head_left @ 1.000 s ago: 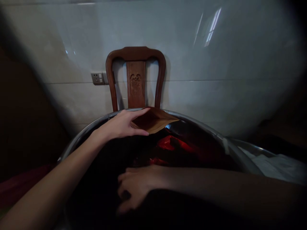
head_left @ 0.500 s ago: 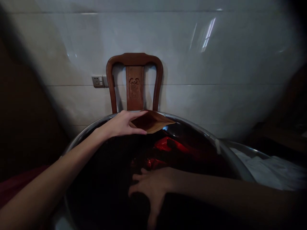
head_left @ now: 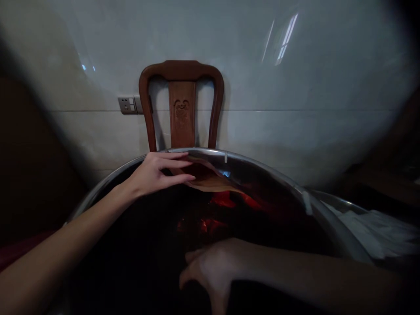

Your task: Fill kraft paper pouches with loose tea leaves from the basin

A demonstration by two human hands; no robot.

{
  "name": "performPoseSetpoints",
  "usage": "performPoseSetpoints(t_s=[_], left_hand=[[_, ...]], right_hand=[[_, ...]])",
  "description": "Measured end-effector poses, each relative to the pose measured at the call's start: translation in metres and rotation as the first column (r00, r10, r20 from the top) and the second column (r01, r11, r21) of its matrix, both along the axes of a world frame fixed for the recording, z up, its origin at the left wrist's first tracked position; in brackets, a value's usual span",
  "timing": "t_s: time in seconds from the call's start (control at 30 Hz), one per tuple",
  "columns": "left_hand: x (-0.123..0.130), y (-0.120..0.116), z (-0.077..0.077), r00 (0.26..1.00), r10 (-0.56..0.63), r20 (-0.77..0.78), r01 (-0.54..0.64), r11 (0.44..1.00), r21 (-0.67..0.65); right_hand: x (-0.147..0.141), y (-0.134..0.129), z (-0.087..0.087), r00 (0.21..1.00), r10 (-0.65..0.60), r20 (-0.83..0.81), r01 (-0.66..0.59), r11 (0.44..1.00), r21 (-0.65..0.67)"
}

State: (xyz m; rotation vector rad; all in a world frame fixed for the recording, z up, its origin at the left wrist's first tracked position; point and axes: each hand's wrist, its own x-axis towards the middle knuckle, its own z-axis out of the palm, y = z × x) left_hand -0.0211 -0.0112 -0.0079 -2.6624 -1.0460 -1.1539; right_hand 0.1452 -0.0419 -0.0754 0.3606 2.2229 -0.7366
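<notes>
My left hand (head_left: 157, 173) is at the far rim of a large round metal tub (head_left: 262, 165). Between its thumb and fingers it holds one side of a brown paper bag (head_left: 213, 183), whose mouth gapes toward me. Lower down, inside the dark tub, my right hand (head_left: 210, 267) hangs with its fingers apart and the thumb stretched downward. I see nothing in it, though its fingertips fade into shadow. Shiny red packets (head_left: 223, 199) glint below the bag, mostly lost in the dark.
Behind the tub stands a carved wooden chair (head_left: 182, 113) against a pale tiled wall (head_left: 262, 87). A wall socket (head_left: 127, 105) is left of the chair. White cloth or plastic (head_left: 374, 229) lies in another metal-rimmed container at the right.
The bag's mouth has come slightly lower and nearer, and my left hand has shifted left along it. My right hand has moved a little down. The view has tilted slightly.
</notes>
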Motion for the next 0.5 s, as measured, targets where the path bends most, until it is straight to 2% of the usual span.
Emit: performPoseSetpoints(t_s=[0.07, 0.17, 0.27, 0.37, 0.5], left_hand=[[0.001, 0.0, -0.002, 0.999, -0.016, -0.038, 0.016, 1.0, -0.004], [0.001, -0.002, -0.004, 0.993, 0.021, -0.112, -0.023, 1.0, -0.015], [0.001, -0.002, -0.007, 0.98, 0.067, -0.185, -0.069, 0.998, -0.003], [0.002, -0.002, -0.009, 0.969, 0.07, -0.237, -0.071, 0.997, 0.005], [0.002, -0.002, -0.011, 0.965, 0.09, -0.248, -0.096, 0.995, -0.012]], right_hand=[[-0.002, -0.002, -0.003, 1.0, 0.028, -0.005, -0.028, 1.0, 0.007], [-0.008, 0.0, -0.009, 0.993, 0.085, 0.086, -0.079, 0.994, -0.072], [-0.006, 0.006, -0.018, 0.986, 0.054, 0.156, -0.022, 0.979, -0.2], [0.002, 0.01, -0.028, 0.994, 0.006, 0.105, 0.022, 0.965, -0.262], [0.004, 0.013, -0.04, 0.994, 0.097, 0.059, -0.064, 0.908, -0.414]])
